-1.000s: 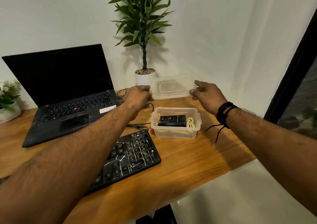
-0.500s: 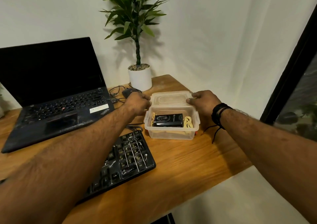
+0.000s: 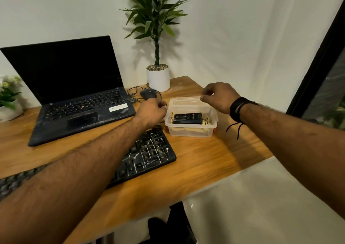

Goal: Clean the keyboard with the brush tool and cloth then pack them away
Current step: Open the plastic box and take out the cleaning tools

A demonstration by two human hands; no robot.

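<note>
Since half a second ago the clear lid [image 3: 186, 101] has been coming down over the back of the box [image 3: 191, 124], and the right hand [image 3: 219, 97] has been lifting slightly above the far right corner. The lid is tilting, its rear edge lying on the box rim while the front part is hard to make out against the clear plastic. The right hand is curling its fingers at the lid's right edge, seemingly pinching it, though the fingertips are hiding behind the knuckles. The left hand [image 3: 152, 111] is sitting against the box's left end with fingers curled; I cannot tell whether it is gripping the lid or just touching the rim, as its fingertips are hidden.

Inside the box a black brush tool [image 3: 187, 118] is lying flat on a pale yellow cloth [image 3: 192, 130], which is showing only in part through the wall. The box is standing on the wooden bench [image 3: 214, 156], just beyond the right end of the black keyboard [image 3: 149, 152]; the left forearm is covering the keyboard's middle and its left end is blurring out at the frame edge. An open laptop [image 3: 74, 94] is sitting further left, a mouse [image 3: 148, 94] and tangled cable beside it, and a potted plant [image 3: 157, 38] behind. A second small plant [image 3: 8, 98] is being cut off at the left edge.
</note>
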